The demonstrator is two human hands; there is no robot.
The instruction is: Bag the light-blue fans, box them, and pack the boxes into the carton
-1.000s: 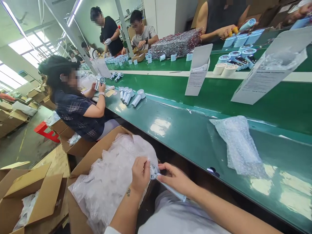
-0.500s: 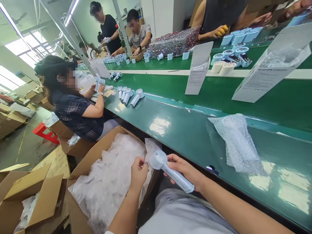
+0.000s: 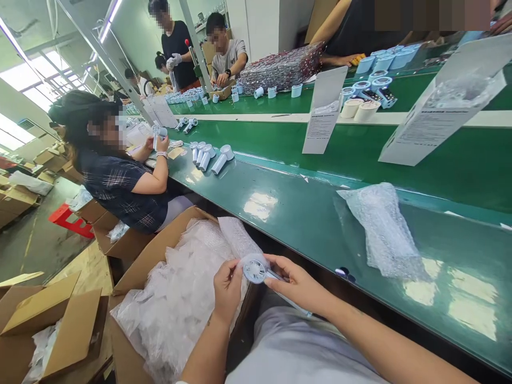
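Note:
Between my hands is a light-blue handheld fan (image 3: pixel 255 271), its round slotted head turned up toward me. My right hand (image 3: pixel 299 281) is closed round its handle, which is mostly hidden by the fingers. A clear bubble wrap bag (image 3: pixel 237 237) stretches away from the fan head over the box edge. With pinched fingers, my left hand (image 3: pixel 227 282) grips the bag's near end beside the fan head. The bag's edge touches the head's far rim; how far it covers it I cannot tell. Under my left hand stands a cardboard box (image 3: pixel 138 264) of bubble bags (image 3: pixel 180 298).
A bubble-wrapped item (image 3: pixel 382 229) lies on the green table (image 3: pixel 288 208) at right. Several fans (image 3: pixel 208 157) lie farther left, near a seated co-worker (image 3: pixel 116 165). Two open white boxes (image 3: pixel 325 114) stand across the table. Open cartons (image 3: pixel 72 325) are at lower left.
The fan's head has turned to face me and its handle now points more away from view. My hands have come closer together, and the bag is stretched farther out.

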